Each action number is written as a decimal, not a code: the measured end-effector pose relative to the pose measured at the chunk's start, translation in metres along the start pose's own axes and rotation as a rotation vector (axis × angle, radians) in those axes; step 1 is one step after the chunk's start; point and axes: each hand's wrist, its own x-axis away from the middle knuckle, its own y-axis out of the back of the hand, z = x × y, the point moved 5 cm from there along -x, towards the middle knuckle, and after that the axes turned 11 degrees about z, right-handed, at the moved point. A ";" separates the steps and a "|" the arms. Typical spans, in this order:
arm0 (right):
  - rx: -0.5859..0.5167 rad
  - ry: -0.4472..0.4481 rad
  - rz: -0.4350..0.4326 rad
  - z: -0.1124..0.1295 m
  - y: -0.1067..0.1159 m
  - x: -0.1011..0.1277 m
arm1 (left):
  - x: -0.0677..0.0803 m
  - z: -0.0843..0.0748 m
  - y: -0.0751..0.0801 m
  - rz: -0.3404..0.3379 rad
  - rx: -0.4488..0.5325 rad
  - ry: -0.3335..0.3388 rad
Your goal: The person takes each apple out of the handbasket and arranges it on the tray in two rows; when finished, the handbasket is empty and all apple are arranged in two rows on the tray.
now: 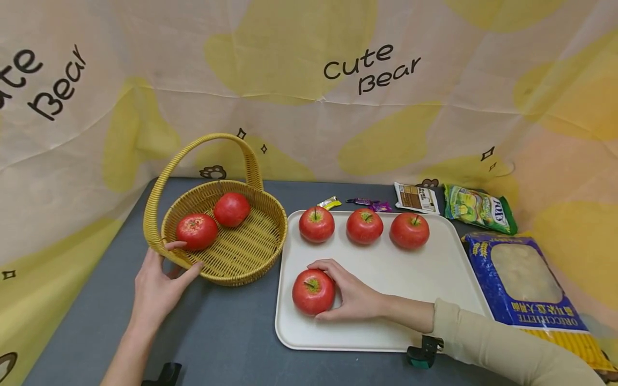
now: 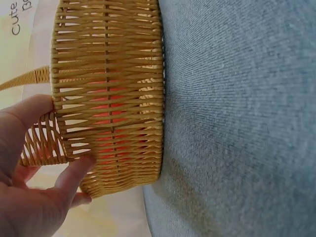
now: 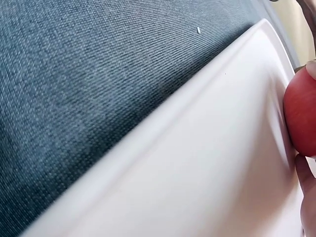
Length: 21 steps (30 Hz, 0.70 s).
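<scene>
A yellow wicker basket [image 1: 246,249] with a tall handle stands on the left, two red apples [image 1: 197,231] inside it. My left hand [image 1: 159,287] grips its near-left rim by the foot of the handle, and the left wrist view shows thumb and fingers around the woven wall [image 2: 108,98]. On the white tray [image 1: 401,279], my right hand [image 1: 354,295] holds a red apple [image 1: 311,293] at the near left, fingers behind it and thumb in front. Part of that apple [image 3: 301,113] shows in the right wrist view. Three more apples [image 1: 364,226] stand in a row along the tray's back.
Small wrapped candies [image 1: 330,203] and a brown-and-white packet [image 1: 416,198] lie behind the tray on the grey tabletop [image 1: 236,327]. A green snack bag [image 1: 478,208] and a blue pasta bag [image 1: 526,279] are at its right. A patterned cloth hangs behind.
</scene>
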 end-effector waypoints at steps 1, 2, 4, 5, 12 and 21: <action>-0.001 -0.003 0.001 0.000 0.000 0.000 | 0.000 0.001 0.000 0.008 -0.004 0.011; -0.001 -0.004 0.000 0.000 0.000 0.000 | 0.000 0.001 0.000 0.017 -0.008 0.023; -0.002 -0.007 -0.001 0.000 0.000 0.001 | 0.001 0.002 -0.001 0.038 -0.025 0.053; 0.003 -0.005 -0.002 0.000 0.001 0.001 | 0.001 0.002 0.000 0.048 -0.031 0.068; 0.001 -0.012 -0.014 0.000 0.003 0.004 | 0.002 0.006 0.005 0.111 -0.037 0.121; -0.013 -0.041 0.010 0.006 0.016 -0.004 | 0.001 0.007 0.006 0.147 -0.046 0.119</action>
